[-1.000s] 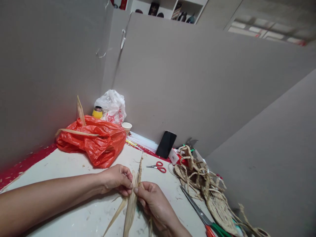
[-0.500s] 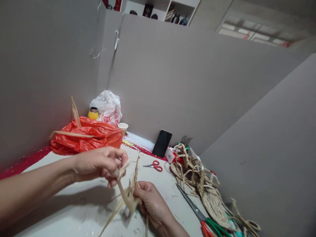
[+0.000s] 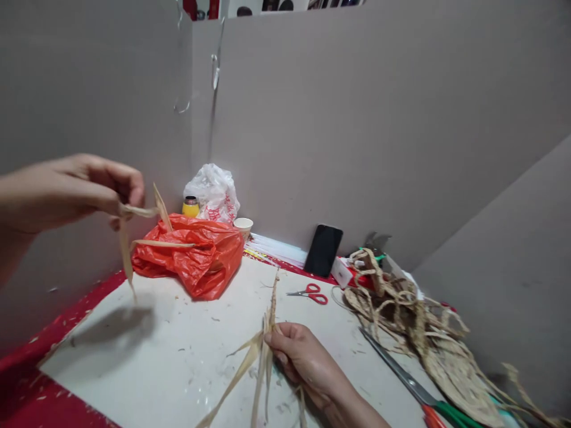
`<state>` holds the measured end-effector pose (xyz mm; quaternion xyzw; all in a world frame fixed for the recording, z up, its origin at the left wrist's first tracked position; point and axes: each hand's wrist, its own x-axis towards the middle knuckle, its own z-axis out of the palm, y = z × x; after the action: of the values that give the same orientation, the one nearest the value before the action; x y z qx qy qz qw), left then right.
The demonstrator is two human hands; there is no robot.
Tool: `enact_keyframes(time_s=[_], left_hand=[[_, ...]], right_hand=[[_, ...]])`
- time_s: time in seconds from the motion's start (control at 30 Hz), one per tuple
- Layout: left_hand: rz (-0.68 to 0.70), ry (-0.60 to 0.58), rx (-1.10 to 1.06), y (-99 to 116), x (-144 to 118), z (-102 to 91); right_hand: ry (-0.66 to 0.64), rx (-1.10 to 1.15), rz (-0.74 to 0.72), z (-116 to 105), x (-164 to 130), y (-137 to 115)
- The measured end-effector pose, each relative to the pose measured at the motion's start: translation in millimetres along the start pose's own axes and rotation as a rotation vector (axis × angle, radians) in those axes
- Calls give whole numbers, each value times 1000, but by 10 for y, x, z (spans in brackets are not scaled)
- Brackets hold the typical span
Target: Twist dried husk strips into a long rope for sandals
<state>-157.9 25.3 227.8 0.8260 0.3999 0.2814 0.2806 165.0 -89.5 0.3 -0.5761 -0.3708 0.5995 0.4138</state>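
The left hand (image 3: pixel 66 190) is raised high at the left, fingers pinched together at their tips, wrist running off the edge. The right hand (image 3: pixel 303 359) lies low near the middle, fingers curled closed, forearm angling toward the lower right.

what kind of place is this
Likely a partitioned craft workstation for weaving dried leaves: grey dividers wall in a table holding woven braid, scissors, and leaf strips in both hands.

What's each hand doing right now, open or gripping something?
Left hand: closed, pinching a torn husk strip, raised above the table.
Right hand: closed on the husk bundle, low over the white board.
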Motion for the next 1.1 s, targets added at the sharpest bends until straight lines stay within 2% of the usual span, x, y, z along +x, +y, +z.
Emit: enact_keyframes(time_s=[0.03,0.1,0.17,0.27,0.3,0.33,0.4,0.47,0.53,0.6,0.67,0.77,0.9,1.0,1.1], left_hand=[[1,-69,125,-6,31,51],[-29,-64,409,-38,88,166],[-88,-109,586,-94,119,305],[-140,-392,600,-209,100,629],[-140,-443,604,-246,82,779],[-106,-405,602,-277,63,950],[-55,-328,500,-313,31,1341],[-60,-388,210,-309,25,1759],[-139,-439,-52,-285,53,2153],[-201,-433,-180,-267,104,2474],[-247,-427,-295,-270,160,2695],[-379,-457,-549,-315,204,2852],[-536,-443,-800,-379,183,2867],[-551,-403,-841,-395,179,2829],[-499,-310,-866,-405,223,2775]], right_hand=[[-4,-10,3,-2,3,2],[-18,-21,6,-6,5,9],[-31,-16,9,-8,0,13],[-40,26,13,-4,-14,0],[-42,46,18,-2,-17,-8],[-45,67,22,1,-19,-15],[-50,102,28,7,-18,-24],[-46,118,18,9,-12,-20],[-43,117,-2,9,-6,-9],[-45,112,-19,7,-1,-2],[-55,109,-31,4,-2,-7],[-68,115,-42,1,-13,-37],[-60,132,-31,0,-26,-63],[-60,152,-21,-3,-20,-44],[-51,171,-10,-7,-17,-28]])
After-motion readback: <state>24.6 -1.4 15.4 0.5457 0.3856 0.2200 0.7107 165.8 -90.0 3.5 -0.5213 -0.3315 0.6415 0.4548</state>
